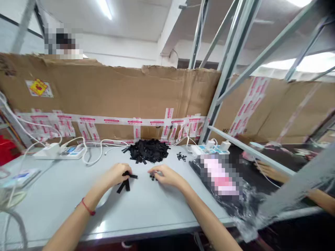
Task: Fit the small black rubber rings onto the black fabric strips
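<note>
My left hand [118, 175], with a red string on its wrist, is closed on some black strips [126, 184] that stick out below and to the right of its fingers. Right of it, my right hand [163, 174] has its fingertips low at several small black pieces [153, 177] on the grey-white table [146, 212]; its fingers are bent together, and whether a piece is between them is too small to tell. Beyond both hands lies a heap of black strips [149, 150]. A smaller group of black pieces [181, 156] sits right of the heap.
Power strips [73, 152] and white cables line the back left, before a taped cardboard wall [117, 90]. Another power strip [201, 150], a plastic bag [222, 177] and a metal frame [251, 146] stand right. Beyond the frame is another person's hand [270, 170].
</note>
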The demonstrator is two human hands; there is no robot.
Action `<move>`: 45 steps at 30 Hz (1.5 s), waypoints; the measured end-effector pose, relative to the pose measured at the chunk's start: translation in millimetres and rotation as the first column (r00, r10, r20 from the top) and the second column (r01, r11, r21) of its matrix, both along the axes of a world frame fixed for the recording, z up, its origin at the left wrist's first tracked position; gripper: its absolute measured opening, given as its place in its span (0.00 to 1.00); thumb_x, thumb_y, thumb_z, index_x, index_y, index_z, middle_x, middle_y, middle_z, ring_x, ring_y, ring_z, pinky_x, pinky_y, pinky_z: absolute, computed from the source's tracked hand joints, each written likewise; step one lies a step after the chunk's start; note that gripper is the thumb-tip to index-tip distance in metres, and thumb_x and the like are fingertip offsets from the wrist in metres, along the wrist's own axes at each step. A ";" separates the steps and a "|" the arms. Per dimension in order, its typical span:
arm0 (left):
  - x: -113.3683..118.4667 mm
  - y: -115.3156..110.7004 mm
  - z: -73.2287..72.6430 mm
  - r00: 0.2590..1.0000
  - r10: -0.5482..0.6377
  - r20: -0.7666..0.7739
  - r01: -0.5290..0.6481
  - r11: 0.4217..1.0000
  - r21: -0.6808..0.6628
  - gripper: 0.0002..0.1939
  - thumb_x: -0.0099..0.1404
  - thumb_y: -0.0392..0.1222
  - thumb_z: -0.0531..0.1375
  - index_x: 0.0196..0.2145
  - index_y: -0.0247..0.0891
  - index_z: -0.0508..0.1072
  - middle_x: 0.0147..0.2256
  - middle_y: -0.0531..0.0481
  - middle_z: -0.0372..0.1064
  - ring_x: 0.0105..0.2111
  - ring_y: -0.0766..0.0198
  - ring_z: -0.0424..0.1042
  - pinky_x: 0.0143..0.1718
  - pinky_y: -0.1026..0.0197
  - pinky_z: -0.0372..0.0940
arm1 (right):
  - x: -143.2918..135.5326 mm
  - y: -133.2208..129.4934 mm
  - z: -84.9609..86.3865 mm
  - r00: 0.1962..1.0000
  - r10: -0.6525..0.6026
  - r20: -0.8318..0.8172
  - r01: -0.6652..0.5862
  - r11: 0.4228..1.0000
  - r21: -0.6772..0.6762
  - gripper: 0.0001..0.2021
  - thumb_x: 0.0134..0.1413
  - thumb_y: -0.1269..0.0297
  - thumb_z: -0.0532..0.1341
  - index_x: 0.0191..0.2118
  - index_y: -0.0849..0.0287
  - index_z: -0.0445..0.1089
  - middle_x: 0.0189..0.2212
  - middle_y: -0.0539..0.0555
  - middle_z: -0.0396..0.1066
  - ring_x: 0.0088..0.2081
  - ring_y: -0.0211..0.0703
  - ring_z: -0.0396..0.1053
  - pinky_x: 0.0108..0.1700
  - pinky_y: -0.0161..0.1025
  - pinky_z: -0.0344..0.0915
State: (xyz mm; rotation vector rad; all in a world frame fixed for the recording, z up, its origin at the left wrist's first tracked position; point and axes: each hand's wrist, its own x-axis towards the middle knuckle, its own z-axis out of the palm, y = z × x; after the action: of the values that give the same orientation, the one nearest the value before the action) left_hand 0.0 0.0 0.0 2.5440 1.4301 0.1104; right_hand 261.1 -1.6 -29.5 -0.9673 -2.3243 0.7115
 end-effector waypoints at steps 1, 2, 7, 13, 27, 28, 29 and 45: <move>-0.5 0.0 0.1 1.000 -0.002 0.018 0.002 1.000 0.005 0.09 0.59 0.36 0.57 0.36 0.37 0.76 0.38 0.46 0.74 0.40 0.57 0.72 0.43 0.61 0.62 | 2.5 3.4 -1.1 0.999 -0.054 -0.008 0.054 0.999 0.006 0.18 0.51 0.76 0.52 0.44 0.60 0.74 0.43 0.55 0.76 0.44 0.43 0.72 0.48 0.38 0.65; -1.0 -0.1 0.0 0.999 -0.006 0.037 0.005 1.000 0.013 0.09 0.60 0.39 0.57 0.36 0.38 0.76 0.37 0.47 0.74 0.39 0.57 0.72 0.42 0.61 0.62 | 5.5 6.6 -2.0 0.994 -0.108 -0.012 0.109 0.994 0.015 0.18 0.51 0.76 0.52 0.44 0.60 0.74 0.42 0.55 0.76 0.44 0.43 0.72 0.47 0.38 0.65; -1.2 0.5 -4.5 0.990 -0.038 0.137 0.026 0.995 0.094 0.16 0.66 0.50 0.52 0.37 0.39 0.74 0.37 0.47 0.73 0.38 0.58 0.71 0.41 0.60 0.62 | 38.4 21.5 1.1 0.908 -0.419 0.020 0.413 0.901 0.130 0.17 0.51 0.76 0.52 0.40 0.60 0.75 0.35 0.56 0.76 0.36 0.44 0.71 0.41 0.38 0.64; -0.3 3.7 -12.8 0.971 -0.058 0.233 0.010 0.979 0.202 0.14 0.68 0.46 0.49 0.39 0.40 0.72 0.40 0.47 0.72 0.38 0.60 0.72 0.41 0.60 0.63 | 75.3 34.0 -0.4 0.874 -0.478 0.084 0.469 0.876 0.108 0.11 0.52 0.73 0.54 0.36 0.62 0.74 0.31 0.57 0.73 0.33 0.43 0.68 0.39 0.38 0.61; -1.3 8.1 -20.4 0.967 -0.061 0.246 0.007 0.977 0.214 0.12 0.65 0.43 0.50 0.38 0.41 0.72 0.41 0.48 0.71 0.38 0.60 0.72 0.41 0.61 0.64 | 35.7 19.6 -55.0 0.940 -0.338 -0.054 0.342 0.921 0.186 0.04 0.57 0.69 0.55 0.30 0.58 0.61 0.29 0.52 0.63 0.33 0.42 0.62 0.38 0.39 0.60; -1.6 8.5 -21.3 0.968 -0.057 0.245 0.003 0.976 0.216 0.12 0.65 0.43 0.50 0.38 0.41 0.72 0.41 0.48 0.71 0.38 0.60 0.72 0.41 0.61 0.64 | 37.3 19.5 -56.2 0.939 -0.338 -0.066 0.345 0.923 0.171 0.03 0.56 0.70 0.55 0.31 0.58 0.61 0.29 0.52 0.63 0.32 0.41 0.62 0.38 0.39 0.60; -1.9 8.8 -22.0 0.969 -0.055 0.240 0.002 0.976 0.216 0.12 0.65 0.44 0.50 0.38 0.41 0.72 0.41 0.48 0.71 0.38 0.60 0.72 0.41 0.61 0.64 | 38.8 19.1 -56.6 0.937 -0.339 -0.077 0.348 0.924 0.158 0.03 0.56 0.70 0.54 0.32 0.58 0.61 0.29 0.52 0.63 0.32 0.41 0.62 0.38 0.39 0.60; 1.1 5.1 -15.5 0.972 -0.073 0.226 0.028 0.980 0.196 0.14 0.65 0.46 0.49 0.37 0.40 0.72 0.40 0.46 0.70 0.39 0.58 0.72 0.42 0.59 0.65 | 60.0 8.5 -50.3 0.932 -0.355 -0.072 0.362 0.905 0.224 0.02 0.55 0.70 0.54 0.31 0.59 0.62 0.32 0.54 0.63 0.35 0.42 0.63 0.40 0.40 0.62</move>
State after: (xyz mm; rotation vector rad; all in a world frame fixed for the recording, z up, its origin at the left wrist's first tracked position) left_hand 1.1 5.1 -15.5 2.6091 1.3207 0.5435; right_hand 321.1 6.9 -79.8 -1.2178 -2.0629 0.2919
